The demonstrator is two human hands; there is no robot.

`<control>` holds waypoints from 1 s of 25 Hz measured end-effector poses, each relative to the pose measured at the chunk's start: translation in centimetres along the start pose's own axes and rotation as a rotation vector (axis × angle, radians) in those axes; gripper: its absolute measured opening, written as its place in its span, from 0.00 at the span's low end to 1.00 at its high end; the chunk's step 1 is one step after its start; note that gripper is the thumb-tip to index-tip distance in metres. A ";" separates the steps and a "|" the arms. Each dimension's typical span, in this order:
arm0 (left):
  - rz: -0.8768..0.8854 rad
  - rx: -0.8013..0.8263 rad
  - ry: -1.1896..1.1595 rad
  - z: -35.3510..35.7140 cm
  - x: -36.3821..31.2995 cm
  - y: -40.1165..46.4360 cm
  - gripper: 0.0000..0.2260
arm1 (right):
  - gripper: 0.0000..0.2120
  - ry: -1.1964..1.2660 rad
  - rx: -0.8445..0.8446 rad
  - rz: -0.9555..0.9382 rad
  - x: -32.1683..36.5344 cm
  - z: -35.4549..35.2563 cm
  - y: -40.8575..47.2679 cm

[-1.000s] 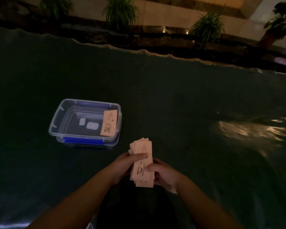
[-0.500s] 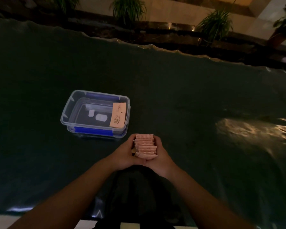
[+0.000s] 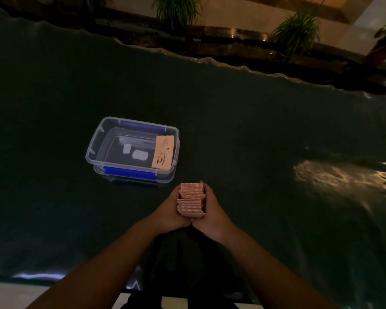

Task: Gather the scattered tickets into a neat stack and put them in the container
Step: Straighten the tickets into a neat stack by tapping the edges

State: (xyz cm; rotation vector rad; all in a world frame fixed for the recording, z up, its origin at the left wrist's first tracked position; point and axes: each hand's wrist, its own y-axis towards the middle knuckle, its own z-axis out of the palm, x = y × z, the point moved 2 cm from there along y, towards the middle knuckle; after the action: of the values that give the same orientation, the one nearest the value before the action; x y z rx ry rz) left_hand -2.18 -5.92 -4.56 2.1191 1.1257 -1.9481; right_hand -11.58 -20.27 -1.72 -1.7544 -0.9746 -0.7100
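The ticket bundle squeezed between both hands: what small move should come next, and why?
Probably a tap of the stack of tickets on the table to square it. Left hand and right hand press its sides, yet its edges look stepped. The clear container sits open, just ahead to the left.

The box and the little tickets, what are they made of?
The box looks like clear, glossy plastic: you can see through its walls, and it has blue clips. The tickets, pressed between the left hand and right hand, look like thin, matte pinkish paper or card, stacked edge-on. The dim light leaves that uncertain.
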 end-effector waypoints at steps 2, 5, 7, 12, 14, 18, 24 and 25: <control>0.001 -0.013 0.004 0.2 -0.1 0.2 0.47 | 0.54 -0.012 -0.011 0.011 0.1 0.0 0.0; 0.025 0.003 0.020 0.4 0.6 0.4 0.61 | 0.57 -0.029 0.021 0.001 -0.4 -0.2 0.0; 0.032 0.031 0.035 0.4 1.2 0.5 0.67 | 0.61 -0.049 0.053 0.004 -0.8 -0.3 0.0; 0.034 0.007 0.087 0.6 1.0 0.9 0.60 | 0.60 -0.064 0.045 0.032 -1.1 0.4 0.5; 0.026 -0.036 0.106 0.4 0.3 0.9 0.48 | 0.51 -0.068 -0.016 0.028 -1.2 0.3 0.6; 0.066 -0.042 0.116 -0.2 -0.1 0.8 0.47 | 0.48 -0.077 -0.035 -0.006 -1.2 -0.3 0.7; 0.068 0.023 0.109 -0.1 0.5 1.0 0.64 | 0.62 -0.105 0.018 -0.014 -0.8 0.6 1.1; 0.076 0.002 0.118 -0.1 0.4 1.0 0.59 | 0.60 -0.102 0.007 -0.018 -0.8 0.6 1.2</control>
State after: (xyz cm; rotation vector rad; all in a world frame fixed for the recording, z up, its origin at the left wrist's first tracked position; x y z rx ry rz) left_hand -1.62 -6.42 -5.33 2.2690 1.0434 -1.8149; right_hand -10.94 -20.15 -3.14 -1.7925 -1.0613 -0.6329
